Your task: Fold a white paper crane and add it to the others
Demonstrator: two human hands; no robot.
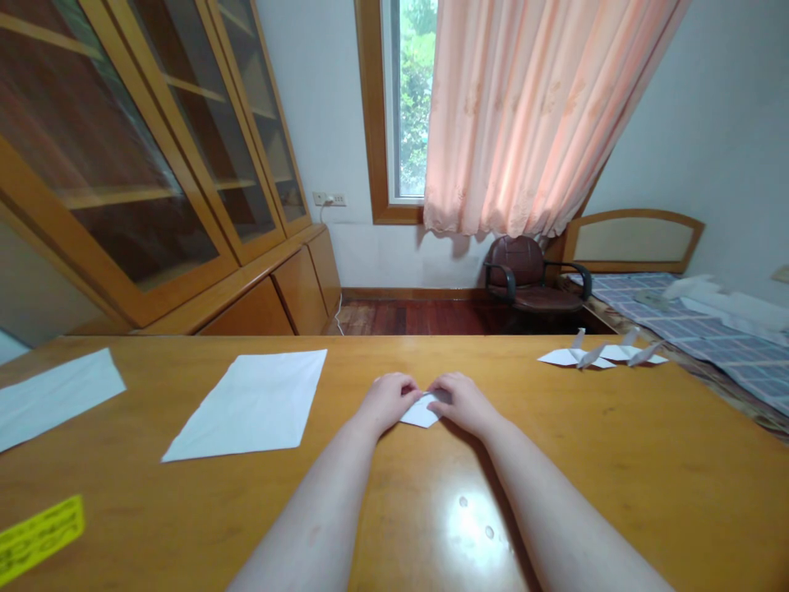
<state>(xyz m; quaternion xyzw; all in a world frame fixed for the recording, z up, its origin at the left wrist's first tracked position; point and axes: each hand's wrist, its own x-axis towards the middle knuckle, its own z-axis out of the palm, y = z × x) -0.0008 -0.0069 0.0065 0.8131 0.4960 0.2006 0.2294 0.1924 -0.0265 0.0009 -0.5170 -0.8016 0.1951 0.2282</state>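
Observation:
A small folded piece of white paper (422, 413) lies on the wooden table (407, 510), between my two hands. My left hand (389, 400) grips its left side, with the fingers curled and the thumb on the upper edge. On the opposite side my right hand (462, 400) has its fingers bent over the paper, the thumb pressing near the middle. Both hands rest close to the tabletop, and their fingertips partly cover the paper's upper part.
To the left lie a white paper sheet (252, 407) and another sheet (58, 395). Folded paper cranes (579, 355) stand at the far right. A yellow label (40, 538) is at the near left. Beyond the table are a brown chair (523, 275) and a bed (696, 329).

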